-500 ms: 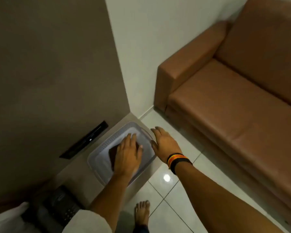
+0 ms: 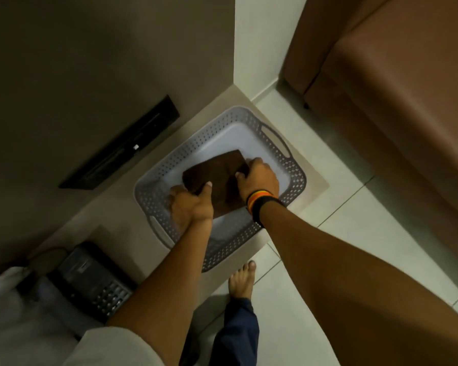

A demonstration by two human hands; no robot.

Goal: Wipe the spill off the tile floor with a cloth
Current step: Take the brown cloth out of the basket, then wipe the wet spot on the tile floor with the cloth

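Observation:
A folded dark brown cloth [image 2: 217, 175] lies inside a grey perforated plastic basket [image 2: 296, 178] that sits on a beige counter. My left hand [image 2: 189, 207] grips the cloth's near left edge, thumb on top. My right hand [image 2: 258, 178], with striped bands on the wrist, grips the cloth's right edge. Pale tile floor [image 2: 341, 207] lies to the right of the counter; no spill shows on it in this view.
A brown sofa [image 2: 394, 101] fills the right side. A black desk telephone [image 2: 90, 281] sits on the counter at lower left, and a black slot panel [image 2: 122, 146] is set in the wall behind. My bare foot [image 2: 242, 281] stands on the tiles below the basket.
The view has come closer over the basket. My left hand went from lying flat on the cloth to gripping its edge. My right hand moved from the basket rim onto the cloth.

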